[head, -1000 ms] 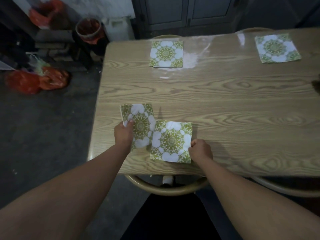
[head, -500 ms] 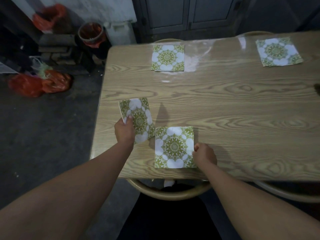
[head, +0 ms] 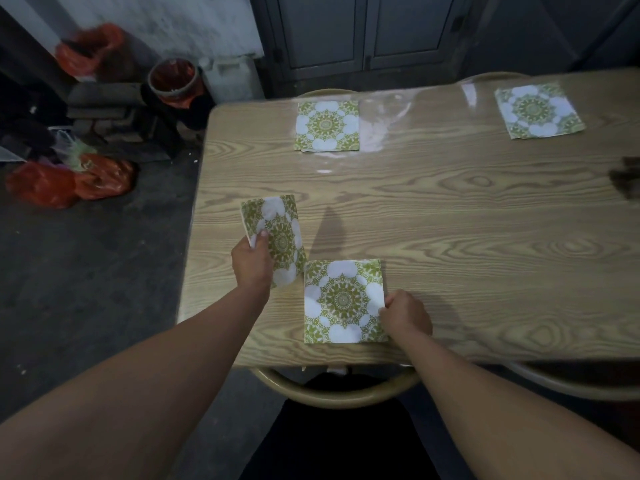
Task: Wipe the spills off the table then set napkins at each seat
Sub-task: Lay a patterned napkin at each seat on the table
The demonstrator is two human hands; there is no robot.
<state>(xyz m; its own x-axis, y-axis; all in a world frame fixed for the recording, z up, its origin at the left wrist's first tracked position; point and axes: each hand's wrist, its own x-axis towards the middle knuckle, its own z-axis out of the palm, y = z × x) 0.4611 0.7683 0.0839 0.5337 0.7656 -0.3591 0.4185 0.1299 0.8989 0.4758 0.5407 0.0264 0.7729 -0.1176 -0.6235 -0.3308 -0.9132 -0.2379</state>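
Green-and-white patterned napkins lie on the wooden table (head: pixel 450 216). One napkin (head: pixel 341 301) lies flat near the front edge, and my right hand (head: pixel 405 311) pinches its right edge. My left hand (head: pixel 251 261) holds a stack of napkins (head: pixel 277 230) just above the table's left part, thumb on top. Another napkin (head: pixel 327 126) lies at the far edge. A third placed napkin (head: pixel 538 110) lies at the far right.
A rounded chair back (head: pixel 332 389) sits below the near edge, another chair (head: pixel 571 382) to its right. Red bags (head: pixel 69 181), a bucket (head: pixel 173 79) and clutter stand on the floor to the left. A dark object (head: pixel 627 178) shows at the right edge.
The napkin under my right hand was turned square and slid toward the front edge. My left hand's stack moved apart from it, up and to the left.
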